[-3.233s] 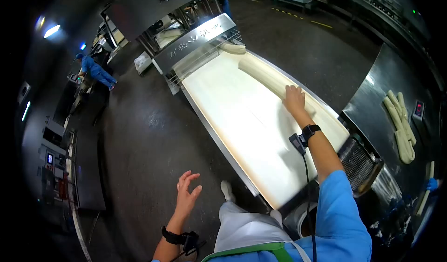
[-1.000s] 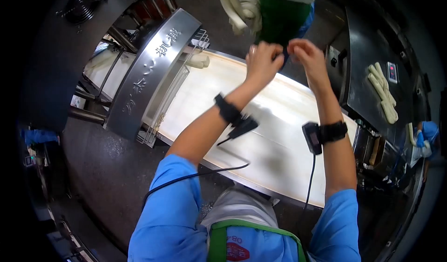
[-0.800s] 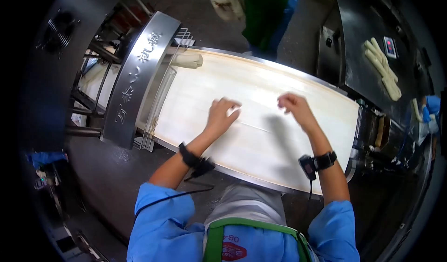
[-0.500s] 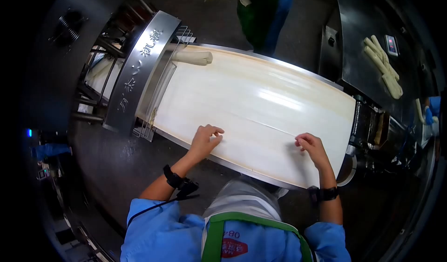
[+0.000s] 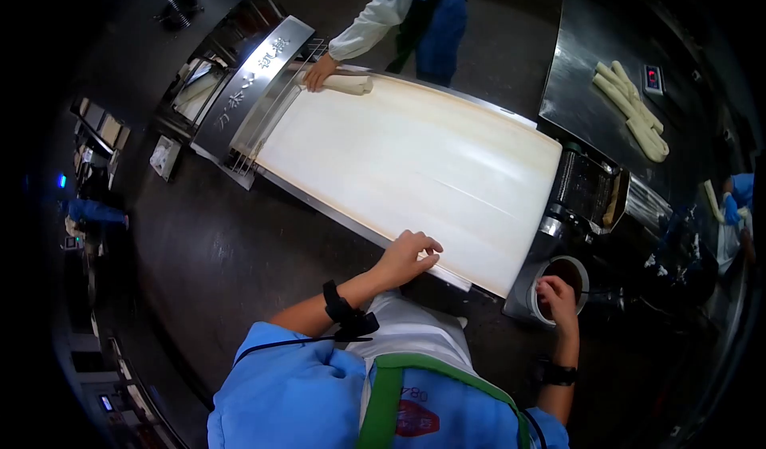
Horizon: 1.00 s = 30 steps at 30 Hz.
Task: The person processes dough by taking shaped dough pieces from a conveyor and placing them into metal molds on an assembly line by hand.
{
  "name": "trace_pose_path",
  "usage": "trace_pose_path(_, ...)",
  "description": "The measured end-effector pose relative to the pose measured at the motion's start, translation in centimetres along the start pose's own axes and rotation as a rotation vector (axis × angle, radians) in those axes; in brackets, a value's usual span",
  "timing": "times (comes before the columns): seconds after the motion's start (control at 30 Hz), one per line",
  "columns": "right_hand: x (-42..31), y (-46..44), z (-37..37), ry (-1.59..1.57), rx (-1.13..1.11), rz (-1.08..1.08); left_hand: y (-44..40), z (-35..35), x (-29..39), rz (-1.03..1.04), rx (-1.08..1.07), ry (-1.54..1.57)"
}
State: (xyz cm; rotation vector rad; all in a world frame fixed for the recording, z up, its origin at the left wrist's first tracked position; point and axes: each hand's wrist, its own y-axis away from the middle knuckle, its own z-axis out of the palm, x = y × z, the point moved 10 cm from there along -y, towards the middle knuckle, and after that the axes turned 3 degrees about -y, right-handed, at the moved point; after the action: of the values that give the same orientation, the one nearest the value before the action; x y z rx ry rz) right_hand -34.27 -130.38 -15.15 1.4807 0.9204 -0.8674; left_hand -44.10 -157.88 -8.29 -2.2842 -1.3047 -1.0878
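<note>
My left hand (image 5: pixel 411 259) hovers at the near edge of the white conveyor belt (image 5: pixel 383 158), its fingers loosely curled, the thumb apart from them and nothing in it. Over the round opening of a bucket (image 5: pixel 585 277) at the belt's right end is my right hand (image 5: pixel 558 299). Its fingertips are pinched together; whatever they hold, if anything, is too small to make out. A pale dough roll (image 5: pixel 351 85) lies at the belt's far left corner, and a co-worker's hand (image 5: pixel 321 72) rests on its left end.
A metal machine housing (image 5: pixel 249 82) with a wire guard spans the belt's left end. Rollers (image 5: pixel 586 178) sit at its right end. Several folded dough strips (image 5: pixel 626 106) lie beside a digital scale (image 5: pixel 653 79) on a steel table (image 5: pixel 578 58). A co-worker (image 5: pixel 431 26) stands across the belt.
My right hand has moved from above the belt to the bucket. My left hand has shifted right, to the belt's near edge. A co-worker's hand has come onto the dough roll. The view has shifted.
</note>
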Motion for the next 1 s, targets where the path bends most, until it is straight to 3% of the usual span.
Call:
trace_pose_path(0.07, 2.0, 2.9, -4.1, -0.009, 0.163, 0.114, 0.4, 1.6, 2.2, -0.009, -0.019, 0.006)
trace_pose_path(0.3, 6.3, 9.9, -11.0, -0.078, 0.364, 0.125, 0.4, 3.8, 7.3, 0.091, -0.048, -0.008)
trace_pose_path(0.6, 6.9, 10.5, -8.9, -0.203, 0.348, 0.099, 0.2, 3.8, 7.8, 0.128, -0.087, 0.019)
trace_pose_path(1.0, 3.7, 10.2, -6.7, -0.1, 0.413, 0.099, 0.8, 2.0, 5.3, 0.126, -0.047, 0.092)
